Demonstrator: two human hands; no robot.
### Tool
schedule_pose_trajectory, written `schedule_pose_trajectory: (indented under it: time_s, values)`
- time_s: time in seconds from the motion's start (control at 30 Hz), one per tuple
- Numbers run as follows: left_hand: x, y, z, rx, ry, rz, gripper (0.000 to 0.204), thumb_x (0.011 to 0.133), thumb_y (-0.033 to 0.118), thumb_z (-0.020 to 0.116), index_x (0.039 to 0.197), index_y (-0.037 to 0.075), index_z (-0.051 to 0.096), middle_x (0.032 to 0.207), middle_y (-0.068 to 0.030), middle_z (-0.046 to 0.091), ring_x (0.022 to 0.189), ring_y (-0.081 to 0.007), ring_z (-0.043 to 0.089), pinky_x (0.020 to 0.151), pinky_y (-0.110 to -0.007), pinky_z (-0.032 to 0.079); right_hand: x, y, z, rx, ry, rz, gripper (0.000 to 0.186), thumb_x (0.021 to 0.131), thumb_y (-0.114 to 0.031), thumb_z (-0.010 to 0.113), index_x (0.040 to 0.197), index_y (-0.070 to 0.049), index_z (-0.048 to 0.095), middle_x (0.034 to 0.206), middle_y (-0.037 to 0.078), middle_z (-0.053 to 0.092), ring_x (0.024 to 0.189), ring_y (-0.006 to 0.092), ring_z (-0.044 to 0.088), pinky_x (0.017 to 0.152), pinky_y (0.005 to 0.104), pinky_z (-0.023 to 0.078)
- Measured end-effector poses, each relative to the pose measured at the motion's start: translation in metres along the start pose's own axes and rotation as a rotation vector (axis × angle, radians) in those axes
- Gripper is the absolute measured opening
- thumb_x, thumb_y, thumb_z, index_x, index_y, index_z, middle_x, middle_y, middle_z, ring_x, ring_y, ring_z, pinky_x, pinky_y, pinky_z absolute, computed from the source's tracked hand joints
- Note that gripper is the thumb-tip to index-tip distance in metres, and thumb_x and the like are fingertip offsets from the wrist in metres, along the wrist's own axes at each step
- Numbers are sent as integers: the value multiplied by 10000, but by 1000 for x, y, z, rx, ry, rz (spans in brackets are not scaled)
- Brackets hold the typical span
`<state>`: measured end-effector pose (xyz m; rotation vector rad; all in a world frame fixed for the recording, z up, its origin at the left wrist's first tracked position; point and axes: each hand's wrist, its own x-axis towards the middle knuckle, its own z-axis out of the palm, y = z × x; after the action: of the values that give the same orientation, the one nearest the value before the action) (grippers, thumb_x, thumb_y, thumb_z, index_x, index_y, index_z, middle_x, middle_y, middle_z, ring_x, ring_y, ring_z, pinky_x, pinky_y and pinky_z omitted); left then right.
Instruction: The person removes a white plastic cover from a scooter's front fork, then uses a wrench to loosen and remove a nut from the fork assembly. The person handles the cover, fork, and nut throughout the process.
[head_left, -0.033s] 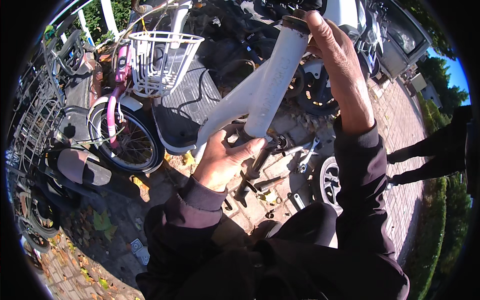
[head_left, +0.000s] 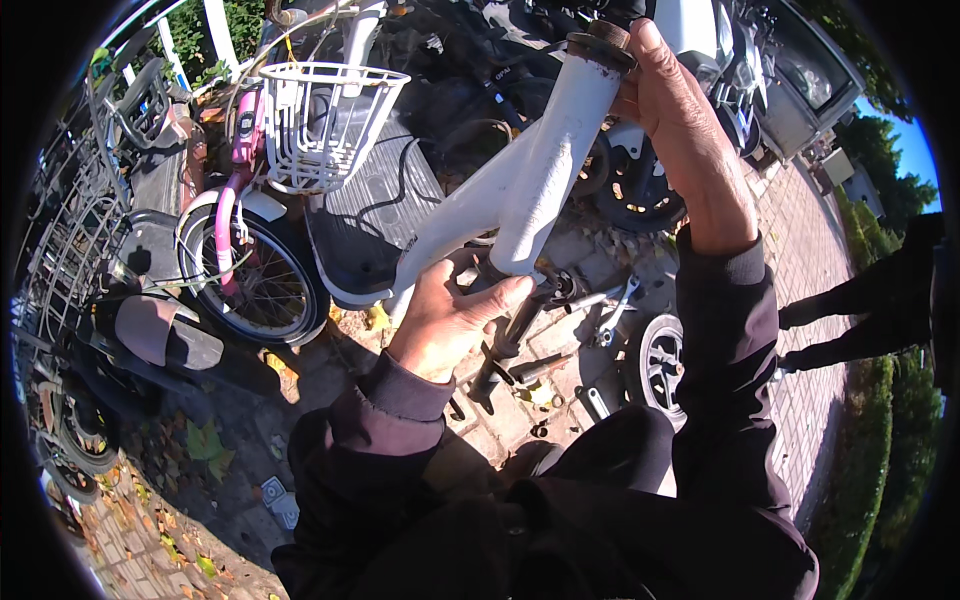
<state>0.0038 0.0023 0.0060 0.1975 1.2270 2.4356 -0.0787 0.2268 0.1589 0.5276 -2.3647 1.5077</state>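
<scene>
White bicycle frame tube (head_left: 545, 160) is held up at a slant in front of the person, above a paved yard. Its upper end, capped by a rusty ring (head_left: 600, 45), is gripped by the right hand (head_left: 680, 120), whose fingers are wrapped round the top. The lower end is grasped by the left hand (head_left: 450, 315), closed around the tube where it meets a second white tube (head_left: 455, 215). A dark rod (head_left: 505, 350) juts downward just below that hand; whether it is touched by the fingers cannot be told.

Beneath, a wrench (head_left: 615, 310) and other small metal parts lie scattered on the paving (head_left: 800, 260), beside a small wheel (head_left: 660, 365). Further left, a pink bicycle (head_left: 240, 190) with a white wire basket (head_left: 325, 120) is parked.

As a judgement: the frame could be dropped onto the loose tools if either grip slackened, since its weight is carried entirely by the two hands; fingers could also be pinched near the rod.
</scene>
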Motion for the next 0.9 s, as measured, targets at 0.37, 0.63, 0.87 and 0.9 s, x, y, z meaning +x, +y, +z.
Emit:
schedule_pose_trajectory:
  time_s: [0.37, 0.63, 0.87, 0.9]
  values:
    - [-3, -1, -1, 84, 55, -42, 624, 840, 218, 829, 1308, 2, 478, 1069, -106, 695, 632, -79, 564, 494, -212, 412, -6, -9, 25, -243, 266, -61, 725, 859, -675, 651, 1186, -30, 684, 1055, 111, 694, 1016, 217, 657, 962, 410, 483]
    - [-2, 3, -1, 120, 51, -66, 576, 825, 228, 847, 1259, 16, 533, 1030, -65, 688, 613, -65, 567, 462, -195, 403, 17, 5, -3, 411, -352, -49, 751, 952, -642, 508, 1393, -34, 520, 1332, 221, 605, 1211, 316, 623, 1070, 479, 461]
    - [-4, -2, 3, -49, 74, -43, 510, 849, 211, 826, 1231, 11, 555, 1010, -54, 673, 651, -57, 565, 491, -200, 420, -4, -4, 9, -289, 127, -85, 727, 884, -667, 622, 1255, -42, 639, 1120, 147, 667, 1142, 272, 633, 1031, 469, 455]
    - [-4, -3, 3, -13, 73, 20, 505, 849, 209, 826, 1228, 10, 558, 1007, -53, 671, 659, -55, 565, 497, -201, 423, -6, -4, 10, -393, 155, -101, 733, 885, -687, 603, 1249, -53, 649, 1105, 143, 667, 1115, 264, 642, 1026, 471, 459]
